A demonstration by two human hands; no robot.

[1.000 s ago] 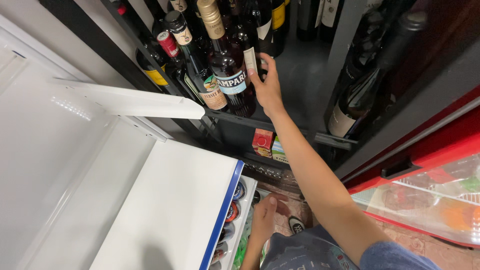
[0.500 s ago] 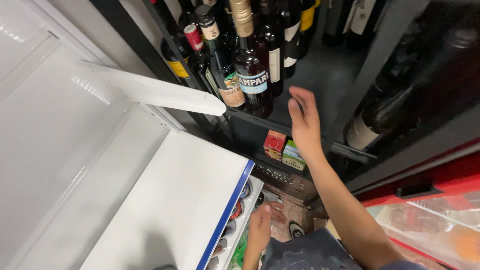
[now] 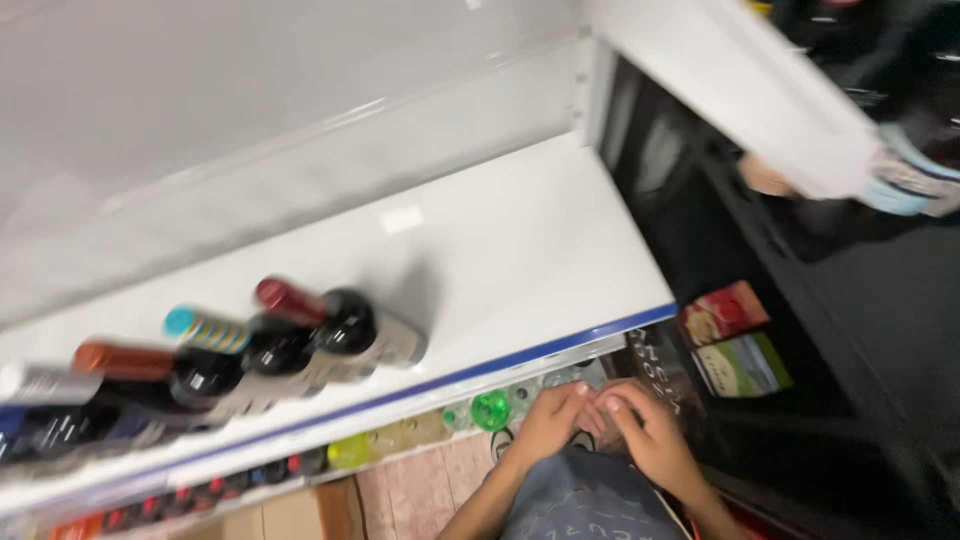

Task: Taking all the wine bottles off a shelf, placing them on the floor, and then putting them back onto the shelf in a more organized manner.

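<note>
White shelf board [image 3: 520, 250] stretches out above my two hands, edged along its front with a thin blue strip. Both hands sit low in the view, resting together against my dark printed shirt [image 3: 590, 505]. My left hand [image 3: 555, 420] has its fingers loosely curled and holds nothing; its fingertips touch those of my right hand [image 3: 650, 435], which is likewise lightly bent and empty. The picture is blurred, so finer detail of the fingers is hard to read.

Just left of my left hand, a green bottle cap [image 3: 491, 410] shows on the shelf below the white one, in a row with paler caps. Up and well to the left of my hands, dark wine bottles [image 3: 300, 345] stand in a line on the white shelf, with red, teal and copper tops. Up and to the right of my right hand, two small boxes, a red box [image 3: 725, 312] and a green box [image 3: 745, 365], sit in a dark cabinet [image 3: 860, 330]. Reddish floor tiles [image 3: 420, 485] lie below my left forearm.
</note>
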